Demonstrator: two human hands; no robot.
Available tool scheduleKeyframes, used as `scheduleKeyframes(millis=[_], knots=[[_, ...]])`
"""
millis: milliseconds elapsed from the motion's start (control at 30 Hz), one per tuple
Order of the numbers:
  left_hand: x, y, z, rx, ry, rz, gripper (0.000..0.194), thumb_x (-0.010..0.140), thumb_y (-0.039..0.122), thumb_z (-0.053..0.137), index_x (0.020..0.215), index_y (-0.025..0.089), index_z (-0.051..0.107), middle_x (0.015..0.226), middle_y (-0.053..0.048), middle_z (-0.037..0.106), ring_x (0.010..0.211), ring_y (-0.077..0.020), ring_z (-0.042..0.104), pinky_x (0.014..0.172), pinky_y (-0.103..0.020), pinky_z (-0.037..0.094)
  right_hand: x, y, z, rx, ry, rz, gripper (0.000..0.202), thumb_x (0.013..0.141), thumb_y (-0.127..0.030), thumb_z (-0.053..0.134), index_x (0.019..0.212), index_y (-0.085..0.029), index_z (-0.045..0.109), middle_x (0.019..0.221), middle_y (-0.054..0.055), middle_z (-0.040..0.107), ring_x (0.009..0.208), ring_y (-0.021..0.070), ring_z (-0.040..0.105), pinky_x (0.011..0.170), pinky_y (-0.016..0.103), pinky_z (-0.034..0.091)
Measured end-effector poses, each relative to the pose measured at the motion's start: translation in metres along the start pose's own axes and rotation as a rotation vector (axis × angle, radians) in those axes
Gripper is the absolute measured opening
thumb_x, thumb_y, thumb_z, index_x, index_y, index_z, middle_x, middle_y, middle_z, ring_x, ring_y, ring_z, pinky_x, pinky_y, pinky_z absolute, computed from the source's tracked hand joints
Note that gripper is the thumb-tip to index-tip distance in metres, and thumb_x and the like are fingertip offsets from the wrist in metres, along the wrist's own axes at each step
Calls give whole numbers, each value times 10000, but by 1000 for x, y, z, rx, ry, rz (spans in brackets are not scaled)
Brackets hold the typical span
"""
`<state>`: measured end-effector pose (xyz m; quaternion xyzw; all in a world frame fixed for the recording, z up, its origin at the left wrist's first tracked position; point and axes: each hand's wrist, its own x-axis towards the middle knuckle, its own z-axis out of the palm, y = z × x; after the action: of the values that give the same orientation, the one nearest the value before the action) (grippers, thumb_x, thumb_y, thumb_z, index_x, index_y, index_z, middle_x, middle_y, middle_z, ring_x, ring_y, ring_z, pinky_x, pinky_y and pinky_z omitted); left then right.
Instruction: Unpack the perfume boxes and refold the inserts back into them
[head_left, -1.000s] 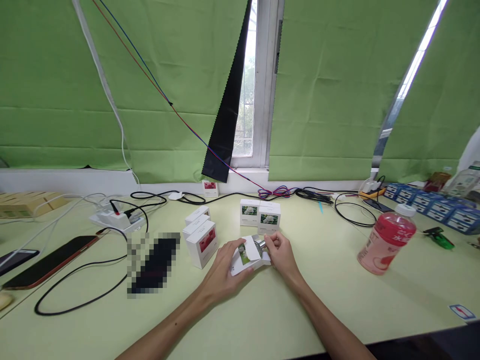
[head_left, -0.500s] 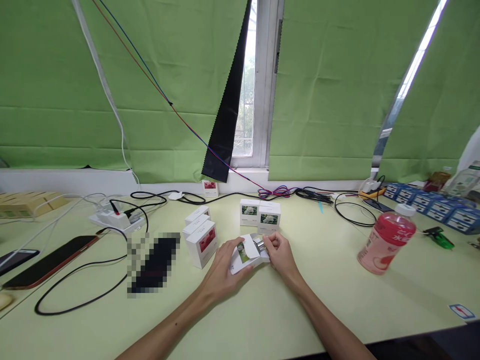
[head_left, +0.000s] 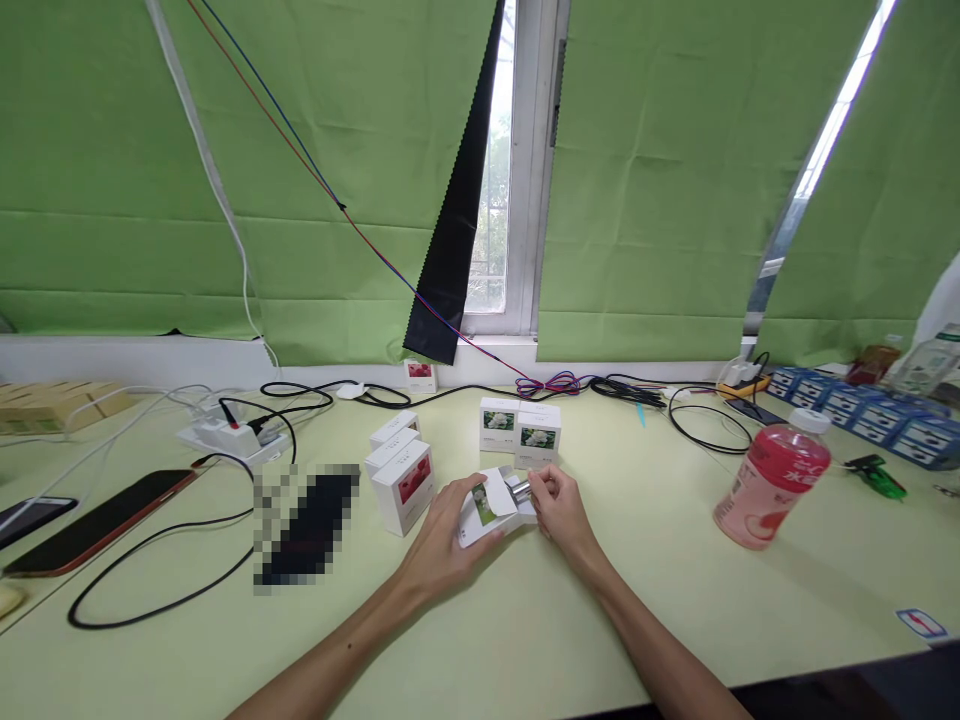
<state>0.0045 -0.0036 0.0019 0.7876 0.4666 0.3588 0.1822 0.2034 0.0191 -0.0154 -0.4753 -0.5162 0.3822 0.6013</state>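
My left hand (head_left: 444,530) is closed around a small white box (head_left: 472,527) with a green and white flower picture, lying tilted with its right end open. My right hand (head_left: 559,505) pinches a silver metallic cylinder (head_left: 520,490) at that open end, the cylinder partly inside the box. Its exact kind is hidden by the fingers and the flap. Just behind stand two white boxes with white flower pictures, the nearer one (head_left: 538,437) close to my right fingertips. Left of my left hand is a row of white boxes with red flower pictures (head_left: 405,487).
A pink drink bottle (head_left: 772,485) stands at the right. Blue boxes (head_left: 862,410) line the far right. Phones (head_left: 105,520), a power strip (head_left: 232,440) and loose black cables (head_left: 161,525) lie on the left. Another red-flower box (head_left: 421,376) stands by the window sill.
Almost nothing differs. The silver cylinder shows slightly more outside the box, and the box has shifted a touch to the left. Both hands keep their grip.
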Motion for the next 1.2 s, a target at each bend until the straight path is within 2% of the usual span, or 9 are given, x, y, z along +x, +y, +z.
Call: scheduleKeyframes(millis=[400, 733, 1000, 1200], knots=[[0, -4, -1, 15, -38, 19, 573, 852, 488, 632, 1352, 270, 458, 1325, -103, 578, 1198, -301, 551, 968, -454, 479, 0, -1, 1, 7, -44, 34, 455, 775, -649, 608, 647, -233, 476, 449, -43, 495, 385, 125, 435, 353, 227, 298], [-1, 2, -5, -8, -82, 37, 555, 853, 439, 635, 1346, 262, 453, 1298, -92, 599, 1160, -287, 583, 926, -419, 507, 0, 3, 0, 38, -99, 41, 439, 803, -614, 619, 671, -211, 507, 478, -34, 534, 352, 96, 379, 338, 218, 259], [-1, 3, -5, -11, -91, 37, 560, 843, 420, 644, 1346, 262, 455, 1289, -89, 604, 1142, -284, 588, 920, -419, 511, 1, 3, 0, 35, -101, 32, 480, 774, -648, 637, 661, -191, 541, 549, 10, 608, 451, 128, 483, 416, 229, 334], [-1, 4, -6, -12, -96, 49, 568, 830, 409, 659, 1343, 257, 467, 1283, -88, 606, 1140, -280, 589, 920, -415, 517, 1, 1, -1, 20, -116, 44, 479, 776, -633, 640, 658, -179, 546, 564, 14, 610, 487, 127, 496, 478, 238, 358]])
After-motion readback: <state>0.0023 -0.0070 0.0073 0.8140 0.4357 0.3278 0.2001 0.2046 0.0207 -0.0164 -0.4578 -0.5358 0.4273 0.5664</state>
